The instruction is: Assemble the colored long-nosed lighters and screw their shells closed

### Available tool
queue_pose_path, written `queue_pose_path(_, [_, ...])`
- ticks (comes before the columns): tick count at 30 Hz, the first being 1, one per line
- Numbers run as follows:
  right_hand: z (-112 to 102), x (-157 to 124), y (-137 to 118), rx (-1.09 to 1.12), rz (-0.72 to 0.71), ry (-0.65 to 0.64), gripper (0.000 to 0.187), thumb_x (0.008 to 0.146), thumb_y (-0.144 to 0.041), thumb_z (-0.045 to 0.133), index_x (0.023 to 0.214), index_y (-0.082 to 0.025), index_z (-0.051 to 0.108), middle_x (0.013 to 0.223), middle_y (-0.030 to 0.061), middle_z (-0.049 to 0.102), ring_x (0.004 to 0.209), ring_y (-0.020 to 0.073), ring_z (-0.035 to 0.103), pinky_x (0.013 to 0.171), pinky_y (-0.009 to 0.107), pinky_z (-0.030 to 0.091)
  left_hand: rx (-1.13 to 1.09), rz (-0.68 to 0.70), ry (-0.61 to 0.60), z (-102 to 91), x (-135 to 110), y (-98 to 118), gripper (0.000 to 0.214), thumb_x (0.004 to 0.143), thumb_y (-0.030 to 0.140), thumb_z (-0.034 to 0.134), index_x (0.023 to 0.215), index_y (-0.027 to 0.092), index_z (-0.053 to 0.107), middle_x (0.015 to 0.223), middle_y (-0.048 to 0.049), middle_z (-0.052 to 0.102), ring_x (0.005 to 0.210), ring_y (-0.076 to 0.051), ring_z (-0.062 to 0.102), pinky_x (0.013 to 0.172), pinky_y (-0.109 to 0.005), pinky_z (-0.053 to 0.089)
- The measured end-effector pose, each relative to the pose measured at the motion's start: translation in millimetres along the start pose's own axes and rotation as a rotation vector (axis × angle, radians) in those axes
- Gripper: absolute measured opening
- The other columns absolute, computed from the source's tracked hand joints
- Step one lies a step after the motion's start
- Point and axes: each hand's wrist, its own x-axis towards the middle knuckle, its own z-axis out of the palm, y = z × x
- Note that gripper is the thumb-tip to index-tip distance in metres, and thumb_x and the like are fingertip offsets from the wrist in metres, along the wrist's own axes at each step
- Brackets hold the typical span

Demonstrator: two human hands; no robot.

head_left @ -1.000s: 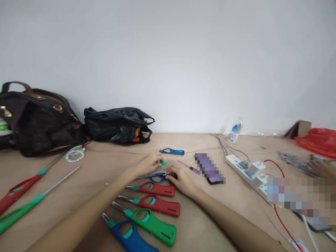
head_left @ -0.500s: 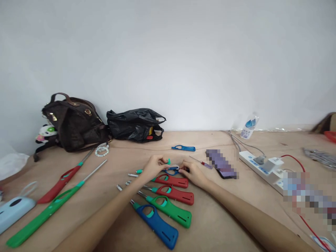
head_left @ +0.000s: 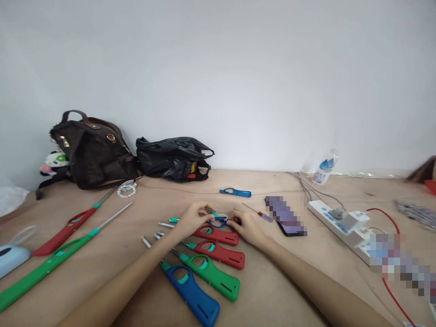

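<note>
My left hand [head_left: 192, 217] and my right hand [head_left: 247, 227] meet over a blue lighter part [head_left: 220, 220] with white wires and a small green trigger piece, at the table's middle. Both hands have their fingers pinched closed on this part. Just in front of my hands lie two red lighters [head_left: 218, 235], a green lighter [head_left: 213, 275] and a blue lighter [head_left: 192, 294] in a row, nozzles pointing left. A separate blue lighter shell [head_left: 235, 192] lies farther back.
Long red [head_left: 64, 230] and green [head_left: 51, 263] lighters lie at the left. A brown bag [head_left: 93, 150] and black plastic bag [head_left: 173, 158] stand by the wall. A small screwdriver [head_left: 259, 212], a phone, a white power strip [head_left: 340, 225] and a bottle [head_left: 325, 167] are at the right.
The view has swung left, bringing the brown bag further into view. My hands have stayed together on the blue part, the left fingers shifting slightly on the green piece.
</note>
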Motion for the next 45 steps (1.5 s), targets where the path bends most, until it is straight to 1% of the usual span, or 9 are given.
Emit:
queue_pose_path(3, [0,0,2,0.004,0.0,0.003,0.008,0.085,-0.014,0.061,0.078,-0.016,0.063,0.071,0.0005,0.061,0.067,0.0148,0.054,0.062,0.025,0.04,0.108,0.027,0.034,-0.1,2,-8,0.024,0.074,0.035,0.067,0.082,0.014,0.058,0.066,-0.002,0.068,0.063,-0.019,0.068,0.057,-0.026,0.052])
queue_pose_path(6, [-1,0,2,0.007,-0.012,0.002,0.009,0.085,-0.014,0.06,0.077,-0.016,0.062,0.072,0.0008,0.061,0.068,0.0146,0.053,0.063,0.025,0.04,0.191,0.062,0.01,1.5,2,-14,0.019,0.077,0.032,0.065,0.076,0.014,0.059,0.068,-0.0026,0.067,0.062,-0.017,0.064,0.056,-0.025,0.049])
queue_pose_path(11, [-2,-1,-1,-0.008,-0.038,0.006,0.009,0.085,-0.013,0.06,0.076,-0.016,0.061,0.072,0.0003,0.059,0.067,0.0143,0.053,0.062,0.025,0.041,0.367,0.206,-0.079,1.8,-1,-7,0.008,0.078,0.018,0.063,0.07,0.015,0.062,0.08,-0.0029,0.066,0.076,-0.018,0.06,0.071,-0.027,0.046])
queue_pose_path(15, [-1,-1,0,-0.016,-0.053,0.013,0.009,0.085,-0.013,0.06,0.076,-0.017,0.06,0.073,-0.0001,0.058,0.067,0.0139,0.052,0.062,0.025,0.042,0.503,0.32,-0.121,-5.6,-3,-2,0.009,0.084,0.014,0.057,0.078,0.016,0.063,0.086,-0.0044,0.062,0.09,-0.02,0.056,0.084,-0.031,0.044])
queue_pose_path(20, [0,-1,1,-0.034,-0.049,0.014,0.009,0.085,-0.013,0.061,0.077,-0.017,0.061,0.072,-0.0007,0.058,0.066,0.0135,0.051,0.062,0.025,0.041,0.898,0.514,-0.221,-17.8,0,-10,0.02,0.091,0.013,0.051,0.103,0.018,0.066,0.092,-0.0057,0.062,0.089,-0.02,0.057,0.08,-0.029,0.045])
queue_pose_path(24, [-1,-1,1,-0.041,-0.053,0.015,0.009,0.084,-0.013,0.062,0.076,-0.017,0.061,0.073,-0.0008,0.058,0.066,0.0133,0.051,0.061,0.024,0.04,1.105,0.588,-0.263,-19.5,3,-15,0.021,0.09,0.008,0.052,0.1,0.018,0.066,0.093,-0.0056,0.062,0.089,-0.02,0.059,0.078,-0.027,0.046])
queue_pose_path(30, [-2,1,5,-0.025,-0.043,0.016,0.008,0.086,-0.016,0.06,0.078,-0.017,0.063,0.071,-0.0004,0.059,0.066,0.0144,0.052,0.06,0.025,0.04,1.1,0.621,-0.19,-12.1,2,-12,0.017,0.09,0.007,0.051,0.099,0.017,0.062,0.103,-0.0071,0.059,0.093,-0.02,0.059,0.082,-0.029,0.048])
queue_pose_path(39, [-1,3,10,0.132,-0.006,0.038,0.01,0.084,-0.023,0.062,0.076,-0.017,0.065,0.072,0.0007,0.062,0.068,0.016,0.055,0.062,0.027,0.042,0.944,0.603,-0.168,5.5,7,-4,0.01,0.089,0.009,0.054,0.093,0.015,0.062,0.093,-0.0048,0.058,0.091,-0.019,0.056,0.079,-0.027,0.044])
queue_pose_path(45, [3,7,14,0.219,-0.002,0.044,0.011,0.083,-0.021,0.06,0.074,-0.017,0.065,0.072,0.0021,0.065,0.069,0.017,0.057,0.064,0.027,0.044,0.918,0.574,-0.214,9.4,12,-5,0.017,0.089,0.006,0.052,0.097,0.016,0.063,0.094,-0.0047,0.06,0.09,-0.02,0.056,0.08,-0.028,0.043])
